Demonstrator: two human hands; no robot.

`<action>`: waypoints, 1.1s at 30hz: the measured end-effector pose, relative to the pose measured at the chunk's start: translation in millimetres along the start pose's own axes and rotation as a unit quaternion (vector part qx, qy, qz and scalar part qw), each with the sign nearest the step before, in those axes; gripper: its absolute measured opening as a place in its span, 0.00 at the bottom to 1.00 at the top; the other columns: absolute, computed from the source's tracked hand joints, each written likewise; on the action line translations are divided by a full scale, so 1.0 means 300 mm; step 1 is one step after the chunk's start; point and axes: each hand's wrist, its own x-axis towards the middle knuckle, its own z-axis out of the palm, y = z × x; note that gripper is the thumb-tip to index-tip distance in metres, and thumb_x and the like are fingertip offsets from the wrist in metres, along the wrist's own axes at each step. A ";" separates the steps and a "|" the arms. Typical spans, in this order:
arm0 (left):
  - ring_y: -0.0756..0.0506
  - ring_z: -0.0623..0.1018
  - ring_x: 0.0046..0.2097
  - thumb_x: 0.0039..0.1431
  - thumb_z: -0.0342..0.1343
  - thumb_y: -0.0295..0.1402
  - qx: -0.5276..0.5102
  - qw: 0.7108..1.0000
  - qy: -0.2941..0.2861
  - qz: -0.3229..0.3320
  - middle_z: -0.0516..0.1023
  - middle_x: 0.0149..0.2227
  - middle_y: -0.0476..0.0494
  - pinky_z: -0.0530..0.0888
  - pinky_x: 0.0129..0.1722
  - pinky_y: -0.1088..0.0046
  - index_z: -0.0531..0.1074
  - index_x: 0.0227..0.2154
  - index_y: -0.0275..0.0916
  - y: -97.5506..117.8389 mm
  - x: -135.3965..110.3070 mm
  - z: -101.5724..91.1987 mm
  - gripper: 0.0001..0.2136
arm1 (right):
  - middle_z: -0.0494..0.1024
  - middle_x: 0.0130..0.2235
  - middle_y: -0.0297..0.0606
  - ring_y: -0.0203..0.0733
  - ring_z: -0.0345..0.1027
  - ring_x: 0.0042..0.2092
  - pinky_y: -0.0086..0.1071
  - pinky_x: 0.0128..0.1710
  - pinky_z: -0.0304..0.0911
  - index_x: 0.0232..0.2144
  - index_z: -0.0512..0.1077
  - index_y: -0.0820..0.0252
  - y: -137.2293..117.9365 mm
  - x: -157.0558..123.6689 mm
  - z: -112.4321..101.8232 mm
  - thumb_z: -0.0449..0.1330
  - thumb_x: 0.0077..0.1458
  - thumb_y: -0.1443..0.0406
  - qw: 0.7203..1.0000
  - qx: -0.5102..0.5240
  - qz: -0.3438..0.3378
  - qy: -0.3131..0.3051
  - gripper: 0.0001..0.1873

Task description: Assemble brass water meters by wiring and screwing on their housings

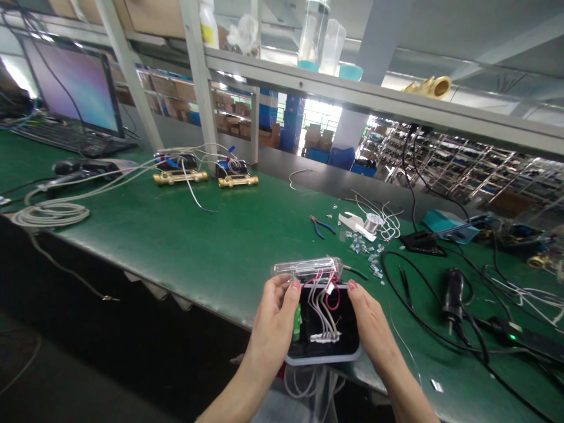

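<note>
Between my two hands, at the bench's front edge, is an open black electronics housing [315, 348] with a pale rim. Grey wires [324, 314] run inside it to a white blob near its bottom, and thin red wires loop at its top. A green part [296, 323], perhaps a battery, shows along its left side. My left hand [278, 311] grips the left edge, thumb on top. The right edge is gripped by my right hand [370, 317]. Just beyond the housing lies a clear plastic cover [306, 268], close to my left fingertips. The housing's underside is hidden.
Blue-handled cutters [321, 226], a solder spool [373, 222] and small scattered clips [363, 245] lie beyond. A black electric screwdriver [453, 296] and cables occupy the right. Two brass meter bodies [180, 177] with coiled grey cable [50, 214] sit left, near a monitor [73, 82].
</note>
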 end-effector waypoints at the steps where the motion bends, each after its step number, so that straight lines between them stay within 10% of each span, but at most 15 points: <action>1: 0.44 0.75 0.49 0.56 0.52 0.46 -0.005 1.000 0.005 0.006 0.76 0.46 0.40 0.69 0.47 0.68 0.62 0.48 0.38 -0.008 -0.003 0.004 0.21 | 0.73 0.30 0.35 0.43 0.65 0.39 0.31 0.40 0.59 0.35 0.72 0.61 -0.001 0.001 0.003 0.46 0.58 0.47 1.000 -0.001 -0.002 0.007 0.26; 8: 0.45 0.75 0.47 0.58 0.51 0.46 -0.011 0.999 0.031 0.036 0.75 0.46 0.42 0.67 0.50 0.66 0.60 0.51 0.41 -0.025 0.004 0.005 0.22 | 0.71 0.28 0.34 0.40 0.63 0.34 0.31 0.39 0.60 0.27 0.68 0.60 -0.006 0.032 0.034 0.45 0.58 0.47 0.998 -0.004 -0.049 0.032 0.25; 14: 0.44 0.74 0.49 0.60 0.50 0.45 -0.011 0.998 0.022 0.065 0.73 0.46 0.40 0.66 0.52 0.62 0.57 0.52 0.39 -0.021 0.035 0.002 0.22 | 0.74 0.40 0.42 0.43 0.67 0.41 0.35 0.41 0.62 0.42 0.68 0.61 -0.058 0.094 -0.010 0.47 0.59 0.49 0.986 -0.126 -0.104 0.022 0.24; 20: 0.44 0.72 0.53 0.61 0.48 0.46 -0.011 0.998 0.005 0.064 0.70 0.51 0.39 0.65 0.54 0.62 0.56 0.52 0.40 -0.033 0.029 -0.005 0.21 | 0.72 0.48 0.45 0.46 0.65 0.51 0.42 0.50 0.61 0.49 0.67 0.60 -0.266 0.155 -0.008 0.57 0.56 0.55 0.879 -0.351 -0.310 -0.090 0.21; 27: 0.45 0.69 0.56 0.62 0.47 0.45 -0.006 0.997 -0.020 0.076 0.69 0.54 0.40 0.62 0.57 0.63 0.56 0.51 0.41 -0.035 0.026 -0.022 0.19 | 0.78 0.31 0.43 0.46 0.74 0.34 0.32 0.30 0.60 0.34 0.74 0.61 -0.449 0.192 0.103 0.54 0.59 0.60 0.763 -0.543 -0.245 -0.249 0.11; 33: 0.44 0.71 0.54 0.63 0.45 0.45 -0.001 0.997 -0.024 0.069 0.70 0.53 0.39 0.64 0.55 0.62 0.55 0.51 0.42 -0.038 0.007 -0.026 0.18 | 0.78 0.37 0.44 0.46 0.73 0.37 0.35 0.33 0.63 0.39 0.71 0.61 -0.377 0.153 0.053 0.50 0.61 0.63 0.797 -0.512 -0.298 -0.119 0.11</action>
